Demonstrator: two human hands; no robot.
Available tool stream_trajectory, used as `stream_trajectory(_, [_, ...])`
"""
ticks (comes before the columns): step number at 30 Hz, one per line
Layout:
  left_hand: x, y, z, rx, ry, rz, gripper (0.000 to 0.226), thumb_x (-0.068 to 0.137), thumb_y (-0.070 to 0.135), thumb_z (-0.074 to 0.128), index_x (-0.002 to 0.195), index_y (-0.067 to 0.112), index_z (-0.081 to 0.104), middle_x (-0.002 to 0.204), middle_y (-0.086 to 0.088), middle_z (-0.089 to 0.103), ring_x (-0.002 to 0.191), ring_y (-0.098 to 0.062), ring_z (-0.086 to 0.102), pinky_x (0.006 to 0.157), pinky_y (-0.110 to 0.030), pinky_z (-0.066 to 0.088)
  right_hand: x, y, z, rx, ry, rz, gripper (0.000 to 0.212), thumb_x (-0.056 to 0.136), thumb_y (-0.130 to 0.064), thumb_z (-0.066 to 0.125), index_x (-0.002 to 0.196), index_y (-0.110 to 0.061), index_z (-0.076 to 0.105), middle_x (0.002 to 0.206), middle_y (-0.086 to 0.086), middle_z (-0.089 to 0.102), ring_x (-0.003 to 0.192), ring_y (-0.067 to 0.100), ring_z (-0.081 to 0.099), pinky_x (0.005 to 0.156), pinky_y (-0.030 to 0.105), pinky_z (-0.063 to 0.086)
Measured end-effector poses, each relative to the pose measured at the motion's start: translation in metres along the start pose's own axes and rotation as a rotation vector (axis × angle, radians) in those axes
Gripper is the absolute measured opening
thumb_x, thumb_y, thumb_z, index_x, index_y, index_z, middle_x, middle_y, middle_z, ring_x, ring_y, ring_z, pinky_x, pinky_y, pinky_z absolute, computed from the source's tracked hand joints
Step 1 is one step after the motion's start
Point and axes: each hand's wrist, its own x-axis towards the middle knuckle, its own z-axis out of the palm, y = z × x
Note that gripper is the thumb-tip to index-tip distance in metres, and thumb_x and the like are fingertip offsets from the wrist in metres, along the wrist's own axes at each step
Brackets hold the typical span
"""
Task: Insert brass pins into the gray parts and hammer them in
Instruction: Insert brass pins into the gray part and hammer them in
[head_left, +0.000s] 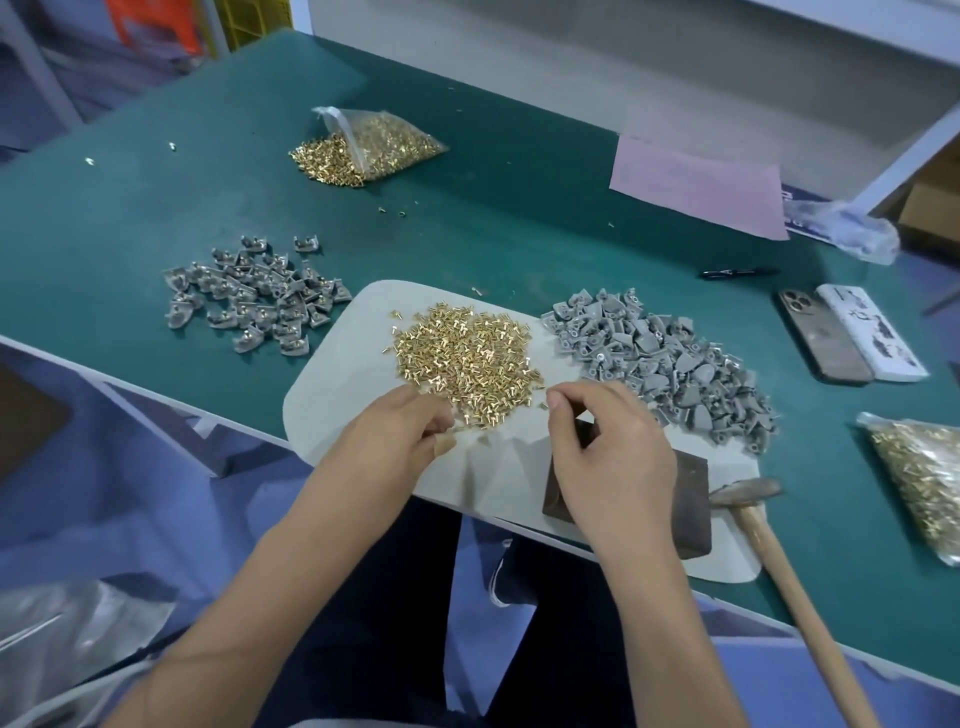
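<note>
While both hands work at the near edge of the loose heap of brass pins (462, 358) on the white mat (332, 395), the step in hand looks like picking or fitting a pin rather than hammering: the left hand (395, 431) has its fingers curled and pinched at the heap's edge, apparently on a pin or a small part, though what it holds is too small to tell, and the right hand (608, 457) is curled too, thumb and forefinger brought together near a stray pin, with nothing clearly seen between them. The two hands sit close but apart. Unworked gray parts (670, 358) are piled on the mat's right side, just beside the pins, and a second group of gray parts (254, 296) lies spread on the green tabletop (519, 208) to the left, seemingly with pins already in them. A dark block (685, 509) sits under the right hand, likely the anvil, and the hammer (748, 493) lies untouched beside it. The next move probably calls for seating a pin upright in a part's hole, resting it on the block, then freeing the right hand for the hammer
</note>
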Motion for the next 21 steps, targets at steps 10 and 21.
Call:
stream_trajectory(10, [-0.001, 0.021, 0.008, 0.183, -0.008, 0.113, 0.014, 0.098, 0.039, 0.057, 0.107, 0.036, 0.068, 0.103, 0.016, 0.057, 0.102, -0.005, 0.051, 0.071, -0.030, 0.045, 0.001, 0.000, 0.000, 0.007, -0.008, -0.015, 0.017, 0.098, -0.040, 0.055, 0.099, -0.034, 0.071, 0.096, -0.017, 0.063, 0.088, 0.008, 0.060, 0.066, 0.029, 0.045])
stream_trajectory(21, [0.014, 0.029, 0.017, 0.415, -0.074, 0.191, 0.017, 0.104, 0.034, 0.042, 0.111, 0.030, 0.056, 0.112, 0.014, 0.050, 0.111, -0.009, 0.044, 0.075, -0.031, 0.046, 0.002, -0.002, -0.007, 0.222, -0.012, 0.018, 0.011, 0.099, -0.027, 0.063, 0.100, -0.027, 0.074, 0.097, -0.016, 0.068, 0.089, 0.009, 0.063, 0.076, 0.032, 0.052])
